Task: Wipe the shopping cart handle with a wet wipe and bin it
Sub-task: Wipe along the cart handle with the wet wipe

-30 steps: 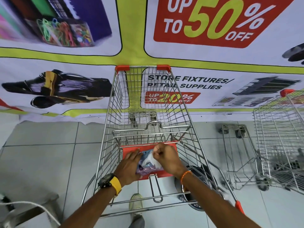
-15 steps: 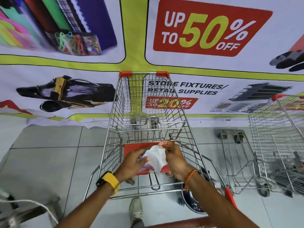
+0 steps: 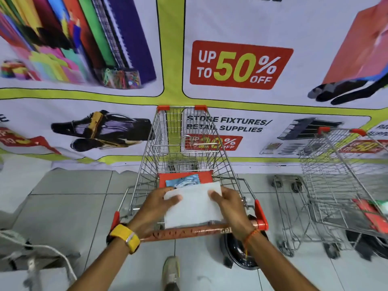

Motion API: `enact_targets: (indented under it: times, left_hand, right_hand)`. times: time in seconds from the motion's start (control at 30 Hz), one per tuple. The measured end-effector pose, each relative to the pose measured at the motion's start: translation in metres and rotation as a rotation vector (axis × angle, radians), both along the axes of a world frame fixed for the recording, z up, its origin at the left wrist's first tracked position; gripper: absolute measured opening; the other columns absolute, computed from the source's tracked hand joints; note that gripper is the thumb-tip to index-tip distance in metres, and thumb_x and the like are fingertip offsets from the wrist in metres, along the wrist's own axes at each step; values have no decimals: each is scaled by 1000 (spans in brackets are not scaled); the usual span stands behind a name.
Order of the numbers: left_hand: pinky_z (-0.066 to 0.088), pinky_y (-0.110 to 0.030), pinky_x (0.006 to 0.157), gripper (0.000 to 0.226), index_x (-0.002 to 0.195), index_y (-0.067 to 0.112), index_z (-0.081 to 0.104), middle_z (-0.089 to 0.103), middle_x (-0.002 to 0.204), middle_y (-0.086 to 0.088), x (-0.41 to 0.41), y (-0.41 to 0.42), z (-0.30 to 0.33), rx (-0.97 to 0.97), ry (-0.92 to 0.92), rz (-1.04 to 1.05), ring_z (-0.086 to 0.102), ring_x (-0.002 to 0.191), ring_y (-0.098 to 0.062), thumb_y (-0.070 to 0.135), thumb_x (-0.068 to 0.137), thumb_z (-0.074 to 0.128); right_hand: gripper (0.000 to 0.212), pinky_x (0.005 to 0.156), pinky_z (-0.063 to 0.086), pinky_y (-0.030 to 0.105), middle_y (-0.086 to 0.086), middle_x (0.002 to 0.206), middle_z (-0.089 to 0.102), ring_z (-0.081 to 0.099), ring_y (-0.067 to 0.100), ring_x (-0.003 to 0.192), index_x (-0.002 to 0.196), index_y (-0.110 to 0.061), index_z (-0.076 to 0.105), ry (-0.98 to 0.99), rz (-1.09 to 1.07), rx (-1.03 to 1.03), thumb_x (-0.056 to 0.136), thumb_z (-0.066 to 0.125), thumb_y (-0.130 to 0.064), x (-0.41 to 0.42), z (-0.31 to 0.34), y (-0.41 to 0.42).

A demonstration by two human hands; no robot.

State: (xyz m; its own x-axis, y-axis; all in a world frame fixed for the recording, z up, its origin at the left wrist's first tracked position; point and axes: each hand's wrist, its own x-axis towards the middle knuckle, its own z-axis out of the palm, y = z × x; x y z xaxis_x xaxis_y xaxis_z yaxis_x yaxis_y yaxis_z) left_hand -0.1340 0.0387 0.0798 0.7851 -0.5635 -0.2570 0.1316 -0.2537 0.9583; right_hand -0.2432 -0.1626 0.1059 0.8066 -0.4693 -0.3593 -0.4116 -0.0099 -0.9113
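1. White wet wipe [image 3: 192,203] hangs spread flat between both hands, pinched at its upper corners.
2. Left hand [image 3: 156,204] grips its left edge; right hand [image 3: 227,203] grips its right.
3. Just below the grips runs the cart handle [image 3: 189,233]; just beyond them lies the wipes packet [image 3: 182,180] on the red seat flap [image 3: 206,177].

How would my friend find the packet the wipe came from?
Find the middle cart, facing the banner. Its red seat flap sits beyond the hands. The blue packet lies there, the only blue thing, just past the white wipe.
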Motion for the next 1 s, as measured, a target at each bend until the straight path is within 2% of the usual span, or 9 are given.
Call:
enact_targets:
  times: [0.17,0.3,0.43,0.5,0.6,0.7,0.83,0.9,1.0]
  left_hand:
    - [41,-25,54,28,70,14,69,69,67,3,-37,21,-5,281,-197,-146,60,59,-8,41,76,78]
    - [36,-17,56,31,58,34,62,70,68,6,-44,17,-18,449,-393,-218,59,63,3,65,61,61]
    - [31,-22,50,45,54,22,60,58,52,6,-41,11,-25,442,-446,-201,52,51,-2,67,56,60]
    - [34,-29,52,56,64,11,65,65,60,-4,-39,9,-29,450,-440,-199,56,56,-12,66,56,63]
    - [40,-29,56,53,69,13,67,70,68,-3,-39,11,-26,399,-432,-218,59,61,-11,64,59,65]
    - [48,-28,69,38,79,22,71,70,79,11,-27,32,-23,303,-462,-149,63,75,-4,57,72,59]
    - [46,-37,90,57,103,20,70,68,108,-3,10,102,-42,417,-689,-62,58,104,-22,62,93,33]
    - [37,-44,108,65,117,17,66,62,126,-8,20,130,-59,470,-714,-154,50,125,-31,63,95,25]
    - [19,-37,116,81,133,16,55,42,143,5,22,139,-72,435,-589,-131,23,144,-20,72,89,16]
  right_hand:
    - [34,80,58,47,2,87,74,69,26,85,79,-12,67,202,93,-485,79,62,-45,-51,-13,7]
    - [15,96,46,49,5,107,66,56,30,107,82,-23,60,212,162,-773,86,72,-33,-67,-23,13]
    - [39,105,36,49,1,132,58,49,28,125,124,-25,60,204,86,-884,89,72,-37,-71,-27,20]
    - [39,109,38,40,3,134,60,52,26,123,130,-22,59,-15,78,-909,94,67,-34,-73,-30,28]
    - [37,113,46,35,4,136,68,63,27,123,130,-18,66,-132,373,-770,99,55,-35,-70,-34,53]
    - [37,100,52,29,-4,124,75,70,19,110,122,-25,72,-160,545,-903,95,52,-40,-61,-55,76]
    - [31,74,50,33,-9,88,77,70,18,78,105,-30,73,-131,512,-1108,96,47,-43,-41,-63,98]
    - [33,69,49,35,-8,78,74,67,18,70,96,-30,73,-103,476,-1174,97,44,-44,-31,-68,114]
    - [37,65,45,36,-3,68,71,65,22,63,77,-25,71,-43,423,-1227,98,45,-43,-17,-73,140]
